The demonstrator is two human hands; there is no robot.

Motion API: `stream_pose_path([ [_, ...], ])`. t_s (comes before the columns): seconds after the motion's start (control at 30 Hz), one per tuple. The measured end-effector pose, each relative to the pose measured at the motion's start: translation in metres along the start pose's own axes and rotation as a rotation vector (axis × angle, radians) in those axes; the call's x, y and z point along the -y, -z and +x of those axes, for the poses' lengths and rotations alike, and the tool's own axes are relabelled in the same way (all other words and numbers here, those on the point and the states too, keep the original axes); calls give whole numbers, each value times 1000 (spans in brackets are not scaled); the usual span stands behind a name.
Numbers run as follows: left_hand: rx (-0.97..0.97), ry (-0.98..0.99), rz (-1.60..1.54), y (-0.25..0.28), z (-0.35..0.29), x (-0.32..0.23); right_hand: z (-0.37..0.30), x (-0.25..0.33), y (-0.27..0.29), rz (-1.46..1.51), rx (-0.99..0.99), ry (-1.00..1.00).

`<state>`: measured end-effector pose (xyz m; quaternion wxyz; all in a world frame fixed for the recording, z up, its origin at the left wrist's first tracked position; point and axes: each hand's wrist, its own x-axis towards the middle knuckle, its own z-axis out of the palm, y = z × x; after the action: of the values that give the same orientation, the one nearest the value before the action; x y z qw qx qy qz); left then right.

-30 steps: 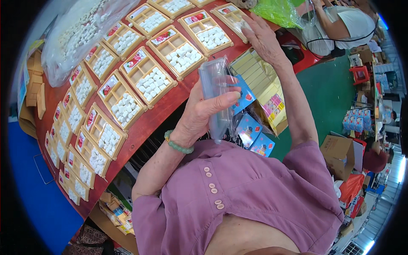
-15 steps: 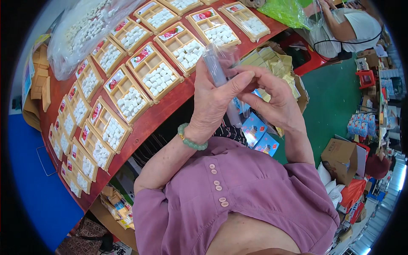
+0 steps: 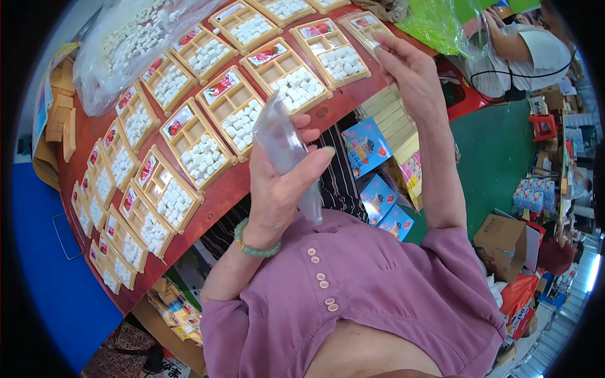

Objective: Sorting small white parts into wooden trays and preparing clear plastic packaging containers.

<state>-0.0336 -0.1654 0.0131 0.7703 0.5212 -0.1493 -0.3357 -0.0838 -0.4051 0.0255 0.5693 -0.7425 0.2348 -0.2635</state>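
Observation:
My left hand (image 3: 277, 183) is closed around a bundle of clear plastic covers (image 3: 275, 135), tilted upright in front of my chest, thumb and fingers on either side. A green bead bracelet circles that wrist. At the table's far right, my right hand (image 3: 406, 69) pinches a clear plastic cover (image 3: 373, 39) over a tan tray (image 3: 348, 22) with a strawberry picture. The hand hides part of this tray. The neighbouring open tray (image 3: 302, 45) has small white pieces (image 3: 342, 63) in its large compartment. More such trays stand in rows across the red table (image 3: 208, 211).
A big clear bag of white pieces (image 3: 135, 41) lies at the far left. Stacked tan trays (image 3: 60, 120) are behind it. Blue printed packs (image 3: 365, 146) sit below the table edge. Green plastic (image 3: 432, 25) and another person's arm (image 3: 507, 47) are at the upper right.
My hands have parted. The right has reached out to the tray at the far right; the left has moved left with the bundle of covers. The view has shifted slightly.

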Motion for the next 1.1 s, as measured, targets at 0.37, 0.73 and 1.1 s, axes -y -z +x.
stream_pose_path([
  [0.37, 113, 71, -25, 30, -9, -1, 47, -30, -28, -115, 42, -40],
  [0.73, 158, 129, -204, 40, -2, 0, 56, -39, -35, -398, 5, 36],
  [1.1, 189, 160, -171, 48, 1, 1, 64, -34, -34, -569, 28, 23],
])
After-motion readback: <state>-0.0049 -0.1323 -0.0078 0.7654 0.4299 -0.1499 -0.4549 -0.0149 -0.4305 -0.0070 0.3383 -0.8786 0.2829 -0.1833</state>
